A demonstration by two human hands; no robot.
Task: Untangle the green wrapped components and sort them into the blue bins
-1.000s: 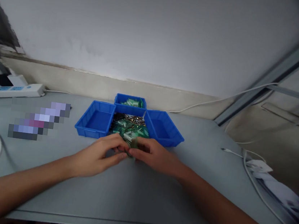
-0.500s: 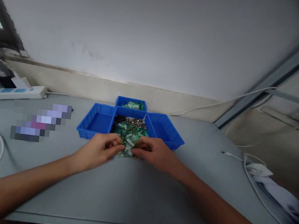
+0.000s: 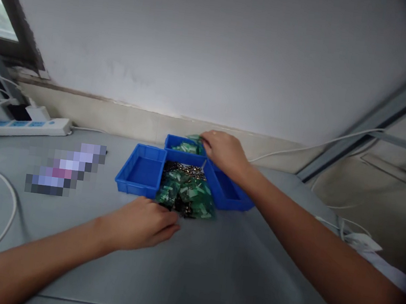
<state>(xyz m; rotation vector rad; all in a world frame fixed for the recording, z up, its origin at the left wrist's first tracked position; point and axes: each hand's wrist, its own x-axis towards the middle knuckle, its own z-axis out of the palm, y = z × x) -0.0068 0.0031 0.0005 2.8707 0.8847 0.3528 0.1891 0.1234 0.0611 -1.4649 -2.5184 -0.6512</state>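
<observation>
My right hand (image 3: pixel 223 152) is raised over the back blue bin (image 3: pixel 183 157), its fingers pinching a small green see-through bag (image 3: pixel 194 137). Similar green packets (image 3: pixel 186 147) lie in that bin. My left hand (image 3: pixel 147 224) is low at the near edge of a pile, its fingers curled and the thumb close against them. What it may hold is hidden. Beside its fingertips are small black parts (image 3: pixel 185 208). The pile has green bags with pale pieces (image 3: pixel 199 196) in front and loose shiny metal parts (image 3: pixel 189 171) behind.
A blue bin (image 3: pixel 139 188) stands left of the pile, and another blue bin (image 3: pixel 233 205) stands right, under my right forearm. A blurred-out object (image 3: pixel 66 167) lies on the grey table. A white power strip (image 3: pixel 24 125) is at the back left, with cables on both sides.
My hands have parted from the green bag they held together over the pile. The right has moved up and back to the far bin; the left has stayed low by the black parts.
</observation>
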